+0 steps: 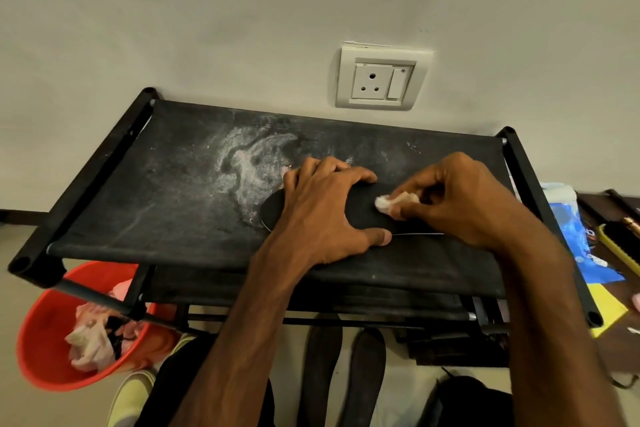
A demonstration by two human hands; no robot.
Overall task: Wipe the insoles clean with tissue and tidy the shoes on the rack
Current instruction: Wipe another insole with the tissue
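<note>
Nearest the camera, low at the left, a pale yellow-green shoe (133,395) is seen on the floor, and two dark sole-shaped pieces (323,367) are laid side by side just under the front of the black shoe rack (100,166); whether they are insoles or flat shoes cannot be told. At the rack's left front corner a red bucket (38,350) is stood, partly under the frame, and crumpled tissues (86,340) are heaped inside it. On the rack's top shelf (156,211), a black fabric sheet marked with pale dusty smears, a black insole (363,215) is laid flat right of the middle, lengthwise from left to right. It is gripped by the left hand (325,204), which is spread across it with the thumb set against the near edge and the fingers bent over the far edge. A white tissue wad (396,201) is pinched between the thumb and fingertips of the right hand (460,198) and is pressed onto the insole's upper face. Beside the rack's right end a blue packet (568,229) and a yellow-backed brush (620,244) are laid. Beyond the shelf, a white wall socket (381,78) is mounted on the pale wall (207,10).
</note>
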